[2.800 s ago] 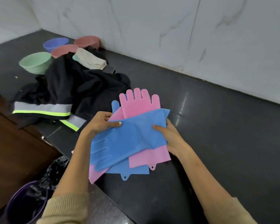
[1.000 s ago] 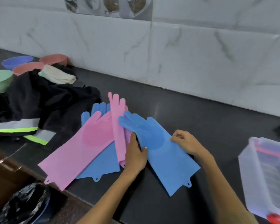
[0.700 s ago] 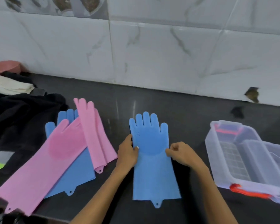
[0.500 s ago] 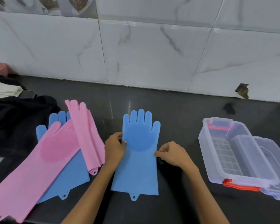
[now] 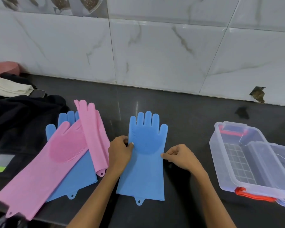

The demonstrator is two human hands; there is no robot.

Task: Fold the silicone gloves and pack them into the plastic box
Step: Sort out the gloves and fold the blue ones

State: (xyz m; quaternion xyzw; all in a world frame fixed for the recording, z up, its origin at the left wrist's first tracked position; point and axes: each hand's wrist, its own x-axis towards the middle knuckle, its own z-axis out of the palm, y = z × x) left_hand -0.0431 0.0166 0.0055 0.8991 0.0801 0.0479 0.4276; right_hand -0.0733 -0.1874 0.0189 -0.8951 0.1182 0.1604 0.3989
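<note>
A blue silicone glove [image 5: 145, 163] lies flat on the dark counter, fingers pointing to the wall. My left hand [image 5: 119, 151] pinches its left edge at the palm. My right hand [image 5: 179, 156] pinches its right edge. To the left lies a pile: a flat pink glove [image 5: 44, 165] over another blue glove [image 5: 80, 176], with a second pink glove [image 5: 94, 134] folded lengthwise on top. A clear plastic box [image 5: 247, 160] with red latches stands open at the right, its lid resting across it.
Dark clothing with a reflective stripe [image 5: 15, 122] is heaped at the left, with a cream cloth [image 5: 8, 87] on it and a pink bowl [image 5: 5, 68] behind. The tiled wall runs along the back. The counter's front edge is close to me.
The blue glove was taken out of the pile, swung to the right and laid flat between my hands. My view turned right, bringing the plastic box into sight.
</note>
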